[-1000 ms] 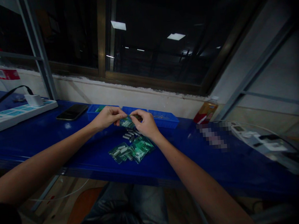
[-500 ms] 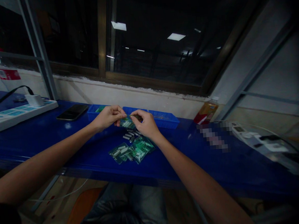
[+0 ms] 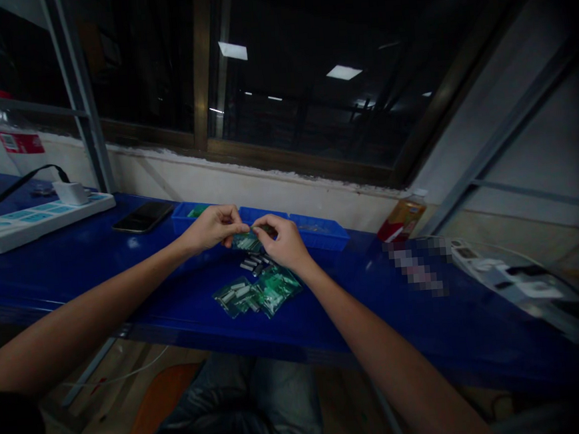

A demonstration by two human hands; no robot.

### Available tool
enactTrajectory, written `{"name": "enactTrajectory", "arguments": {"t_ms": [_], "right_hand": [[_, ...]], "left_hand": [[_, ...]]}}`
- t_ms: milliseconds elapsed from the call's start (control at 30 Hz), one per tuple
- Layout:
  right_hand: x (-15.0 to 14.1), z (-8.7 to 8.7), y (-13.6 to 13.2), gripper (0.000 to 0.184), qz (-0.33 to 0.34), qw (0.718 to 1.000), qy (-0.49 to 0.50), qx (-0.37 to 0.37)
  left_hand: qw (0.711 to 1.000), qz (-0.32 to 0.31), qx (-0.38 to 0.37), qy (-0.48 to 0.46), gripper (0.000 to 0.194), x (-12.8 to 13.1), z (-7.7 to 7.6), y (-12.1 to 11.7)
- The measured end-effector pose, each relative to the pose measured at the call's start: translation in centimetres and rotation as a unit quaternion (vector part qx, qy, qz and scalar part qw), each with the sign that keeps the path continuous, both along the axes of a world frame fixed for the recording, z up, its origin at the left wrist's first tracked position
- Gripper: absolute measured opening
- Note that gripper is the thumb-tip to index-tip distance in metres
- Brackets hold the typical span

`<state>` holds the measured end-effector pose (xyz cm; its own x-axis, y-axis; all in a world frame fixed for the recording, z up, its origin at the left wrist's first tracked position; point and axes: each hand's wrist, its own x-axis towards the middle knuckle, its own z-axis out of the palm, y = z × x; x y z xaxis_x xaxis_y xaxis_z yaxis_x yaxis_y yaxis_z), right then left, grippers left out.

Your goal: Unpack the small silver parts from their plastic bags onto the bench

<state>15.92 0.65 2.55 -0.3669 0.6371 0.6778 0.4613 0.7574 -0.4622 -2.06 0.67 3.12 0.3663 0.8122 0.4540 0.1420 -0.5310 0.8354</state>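
Note:
My left hand (image 3: pixel 211 227) and my right hand (image 3: pixel 283 241) meet above the blue bench (image 3: pixel 72 261), both pinching a small green circuit board (image 3: pixel 248 241) held between them. Fingers of each hand are curled tight on its ends. Just below the hands lie a few loose silver connectors (image 3: pixel 252 264). Nearer to me rests a pile of green boards in clear bags (image 3: pixel 258 294), untouched by either hand.
Three blue bins (image 3: pixel 321 232) line the wall behind my hands. A dark phone (image 3: pixel 143 217) and a white power strip (image 3: pixel 33 218) with a plugged charger lie to the left. A bottle (image 3: pixel 401 220) and another power strip (image 3: pixel 505 277) sit to the right.
Both hands stay on the small board and shift only slightly; the view has drifted a little to the left.

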Motion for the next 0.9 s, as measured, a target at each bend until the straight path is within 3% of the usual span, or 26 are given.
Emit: {"name": "enactTrajectory", "arguments": {"t_ms": [200,333,467,667,900], "right_hand": [[-0.22,0.19,-0.33,0.013,0.004,1.0,-0.015,-0.005],[-0.14,0.27,-0.28,0.014,-0.008,1.0,-0.002,-0.004],[0.09,0.33,-0.08,0.015,-0.027,0.999,0.016,-0.012],[0.24,0.39,-0.03,0.017,-0.037,0.999,0.026,-0.02],[0.26,0.6,-0.12,0.017,-0.035,0.998,0.039,-0.032]], "left_hand": [[0.998,0.049,0.021,0.026,0.032,0.15,-0.19,-0.05],[0.997,0.068,-0.027,-0.016,0.036,0.31,0.11,-0.18],[0.994,0.039,-0.074,-0.068,0.036,0.16,0.45,-0.11],[0.996,0.004,-0.074,-0.058,0.023,-0.01,0.28,0.15],[0.994,-0.012,-0.084,-0.064,0.026,-0.31,0.7,0.11]]}}
